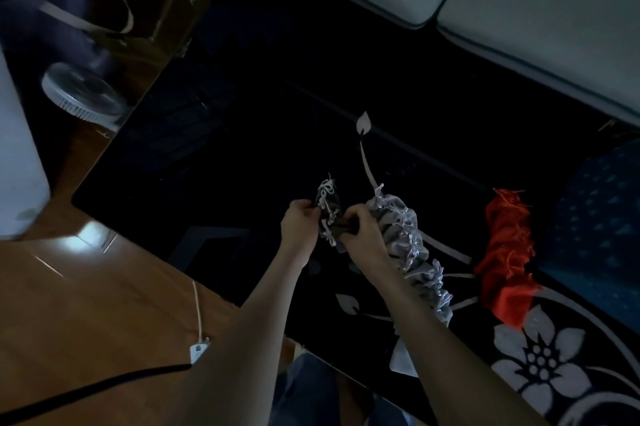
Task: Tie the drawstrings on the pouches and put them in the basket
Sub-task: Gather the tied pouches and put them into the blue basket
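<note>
Over the rug, left hand and right hand pinch a dark pouch with curled fingers, seemingly pulling its cord taut to knot.

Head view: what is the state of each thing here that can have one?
left hand, pinches the dark pouches at their white strings.
right hand, grips the dark pouches from the other side.
dark pouches, bunched, held between both hands.
grey pouches, lying in a row on the rug, untouched.
red pouches, lying heaped on the rug, untouched.
fan, on the floor; running or not, cannot tell.
</note>
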`<state>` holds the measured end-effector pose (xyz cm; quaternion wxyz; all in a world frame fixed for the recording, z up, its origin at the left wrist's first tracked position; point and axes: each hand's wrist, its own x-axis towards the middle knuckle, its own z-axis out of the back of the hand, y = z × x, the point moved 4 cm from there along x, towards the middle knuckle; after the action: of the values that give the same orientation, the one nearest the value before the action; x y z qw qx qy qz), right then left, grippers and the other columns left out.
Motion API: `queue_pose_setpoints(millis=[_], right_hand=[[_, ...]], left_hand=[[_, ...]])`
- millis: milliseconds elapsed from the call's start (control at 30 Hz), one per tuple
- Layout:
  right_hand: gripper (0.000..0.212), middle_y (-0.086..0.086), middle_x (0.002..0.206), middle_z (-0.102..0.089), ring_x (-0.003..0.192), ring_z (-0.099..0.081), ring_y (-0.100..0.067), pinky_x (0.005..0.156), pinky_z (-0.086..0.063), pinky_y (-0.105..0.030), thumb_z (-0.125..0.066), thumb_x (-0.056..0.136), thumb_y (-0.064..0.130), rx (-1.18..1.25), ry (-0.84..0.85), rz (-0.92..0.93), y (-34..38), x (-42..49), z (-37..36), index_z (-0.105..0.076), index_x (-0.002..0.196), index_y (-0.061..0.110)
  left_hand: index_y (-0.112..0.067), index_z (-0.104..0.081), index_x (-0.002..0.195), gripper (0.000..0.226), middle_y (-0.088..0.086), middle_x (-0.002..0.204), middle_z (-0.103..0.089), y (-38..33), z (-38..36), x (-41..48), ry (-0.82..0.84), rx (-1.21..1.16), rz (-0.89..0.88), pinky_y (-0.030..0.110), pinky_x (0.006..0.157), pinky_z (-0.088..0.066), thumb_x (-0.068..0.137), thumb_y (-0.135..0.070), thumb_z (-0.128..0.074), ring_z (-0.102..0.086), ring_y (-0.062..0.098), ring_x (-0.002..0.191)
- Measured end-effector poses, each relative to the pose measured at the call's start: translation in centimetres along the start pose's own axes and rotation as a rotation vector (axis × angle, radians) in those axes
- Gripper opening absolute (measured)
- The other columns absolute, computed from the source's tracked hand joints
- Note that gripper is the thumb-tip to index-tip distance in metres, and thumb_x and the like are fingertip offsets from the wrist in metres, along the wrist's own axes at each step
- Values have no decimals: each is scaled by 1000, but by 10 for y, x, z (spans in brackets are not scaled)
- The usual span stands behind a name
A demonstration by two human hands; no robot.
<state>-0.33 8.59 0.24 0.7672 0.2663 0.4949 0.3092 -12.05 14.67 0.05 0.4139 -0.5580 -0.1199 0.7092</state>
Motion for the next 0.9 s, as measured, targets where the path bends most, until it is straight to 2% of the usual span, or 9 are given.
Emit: queue_pose_setpoints(millis=[133,300,400,467,533,633,733,833,900], right_hand=[[32,-4,96,-64,85,-65,-25,74,-56,-48,-51,84,-7,221,33,-74,-4,-8,12,-49,96,23],[43,-3,111,-62,89,-67,-14,67,-57,-28,-51,86,-8,394,30,-115,5,-23,29,-48,119,19],[44,5,105,-62,80,-66,0,63,-52,-19,-48,87,-11,431,26,-76,19,-33,39,-50,109,27],[48,8,101,-61,86,-65,-3,66,-52,-20,-44,88,-12,459,-13,-49,27,-44,52,-52,105,32],[50,5,103,-61,94,-63,-11,74,-54,-24,-43,89,-11,492,-54,-26,32,-56,67,-54,106,35],[51,-5,102,-63,88,-64,-16,71,-55,-27,-46,89,-10,520,-68,20,41,-77,94,-57,107,36],[49,-4,105,-65,94,-65,-16,81,-56,-30,-49,88,-11,561,-27,59,47,-98,115,-58,116,27],[45,-11,112,-62,98,-65,-22,81,-57,-34,-50,88,-11,524,-38,31,45,-119,137,-54,118,23],[41,-14,112,-59,92,-66,-19,74,-57,-30,-49,88,-12,532,-111,2,40,-134,156,-49,117,18]], left_hand=[[-5,-64,108,20,3,89,-65,-8,-5,-4,112,-99,24,17,55,-46,97,-16,-52,-61,12,76],[-10,-59,86,20,9,93,-64,-17,-4,-24,126,-333,131,22,67,-46,100,-10,-44,-62,18,86],[-8,-52,75,32,8,80,-61,-31,-1,-33,99,-351,112,25,67,-50,102,-7,-35,-61,18,75],[-11,-48,70,36,6,76,-59,-43,-1,-43,87,-334,67,26,72,-52,102,-7,-32,-61,16,72],[-11,-48,71,34,5,78,-59,-52,-3,-51,77,-339,36,27,79,-54,102,-8,-33,-63,16,74],[-10,-54,88,21,9,97,-64,-59,-11,-70,46,-367,14,30,83,-54,102,-13,-38,-66,17,85],[-5,-54,104,14,18,106,-64,-65,-31,-99,164,-393,-28,29,79,-54,101,-13,-42,-66,23,93],[-7,-60,108,15,11,96,-68,-79,-60,-138,316,-411,-38,30,74,-54,97,-8,-50,-67,22,87],[-7,-63,105,17,10,87,-68,-88,-78,-158,375,-413,-37,35,72,-53,96,-4,-49,-64,25,82]])
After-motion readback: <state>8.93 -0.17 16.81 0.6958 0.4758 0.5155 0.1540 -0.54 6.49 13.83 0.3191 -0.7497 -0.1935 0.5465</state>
